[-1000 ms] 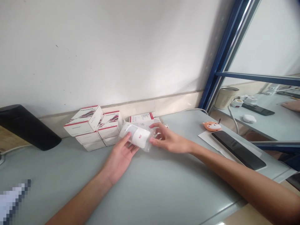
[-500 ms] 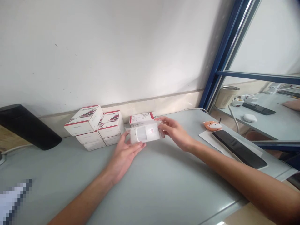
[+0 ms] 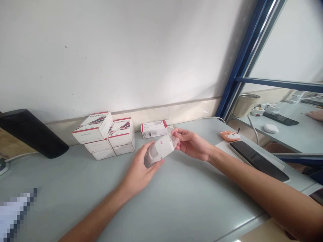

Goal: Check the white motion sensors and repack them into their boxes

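A white device (image 3: 161, 148) in a clear plastic bag hangs tilted above the grey table. My left hand (image 3: 141, 169) is wrapped round its lower left end. With thumb and fingers, my right hand (image 3: 191, 143) pinches the loose plastic at the bag's upper right end. Behind the device, a small white and red box (image 3: 154, 128) lies on the table near the wall. Several white and red boxes (image 3: 98, 122) stand stacked to the left of my left hand.
On the right lie a black-screened phone (image 3: 258, 159) over white paper and an orange animal-faced object (image 3: 230, 135). A black object (image 3: 35, 134) leans at the left. Behind the blue frame (image 3: 237, 67), another person's hand (image 3: 315, 115) shows at the far right.
The bagged device has turned so that its right end points up and right. My left hand has closed further round it, and my right hand has shifted slightly right. The small box behind shows more.
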Action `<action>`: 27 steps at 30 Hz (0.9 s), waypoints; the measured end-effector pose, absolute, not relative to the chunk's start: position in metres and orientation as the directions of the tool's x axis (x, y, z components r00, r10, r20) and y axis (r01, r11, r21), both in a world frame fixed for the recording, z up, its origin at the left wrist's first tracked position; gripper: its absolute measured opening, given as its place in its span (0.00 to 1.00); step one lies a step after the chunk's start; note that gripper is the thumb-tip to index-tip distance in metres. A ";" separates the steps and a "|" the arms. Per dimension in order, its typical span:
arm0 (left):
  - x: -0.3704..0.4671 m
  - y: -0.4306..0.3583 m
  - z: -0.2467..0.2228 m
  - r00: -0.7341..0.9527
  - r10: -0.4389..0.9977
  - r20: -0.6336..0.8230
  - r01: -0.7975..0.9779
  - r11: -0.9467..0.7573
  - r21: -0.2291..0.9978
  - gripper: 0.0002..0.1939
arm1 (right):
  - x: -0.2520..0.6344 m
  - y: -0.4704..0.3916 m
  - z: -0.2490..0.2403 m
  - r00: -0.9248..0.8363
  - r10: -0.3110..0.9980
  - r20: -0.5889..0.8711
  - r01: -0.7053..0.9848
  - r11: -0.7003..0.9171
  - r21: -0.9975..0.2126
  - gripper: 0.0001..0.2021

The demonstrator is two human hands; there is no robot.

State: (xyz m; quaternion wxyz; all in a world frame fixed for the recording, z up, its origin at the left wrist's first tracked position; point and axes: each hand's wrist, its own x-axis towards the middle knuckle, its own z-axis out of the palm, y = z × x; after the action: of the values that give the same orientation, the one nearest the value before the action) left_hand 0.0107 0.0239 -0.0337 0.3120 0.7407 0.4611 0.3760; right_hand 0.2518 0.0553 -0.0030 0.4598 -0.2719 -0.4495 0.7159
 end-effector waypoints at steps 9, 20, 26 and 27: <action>0.005 0.030 -0.033 0.175 0.927 0.333 0.518 -0.374 0.770 0.26 | 0.253 0.058 -0.005 -0.391 0.913 0.114 -0.312 -0.015 -0.950 0.18; 0.006 0.029 -0.031 0.139 0.962 0.234 0.290 -0.265 0.920 0.29 | 0.249 0.057 -0.013 -0.245 0.921 0.305 0.108 0.338 -0.935 0.20; 0.007 0.023 -0.015 0.198 0.980 -0.010 0.157 -0.021 0.987 0.31 | 0.244 0.051 -0.014 -0.258 0.911 0.321 0.200 0.375 -0.905 0.17; 0.006 0.023 -0.013 0.247 0.968 -0.053 0.122 0.024 0.992 0.32 | 0.245 0.050 -0.014 -0.269 0.909 0.317 0.209 0.377 -0.902 0.17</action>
State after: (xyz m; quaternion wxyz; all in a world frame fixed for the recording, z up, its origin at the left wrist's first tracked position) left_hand 0.0058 0.0230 -0.0128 0.5380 0.5778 0.4715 0.3929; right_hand 0.2449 0.0502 -0.0138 0.4519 -0.4018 -0.6958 0.3875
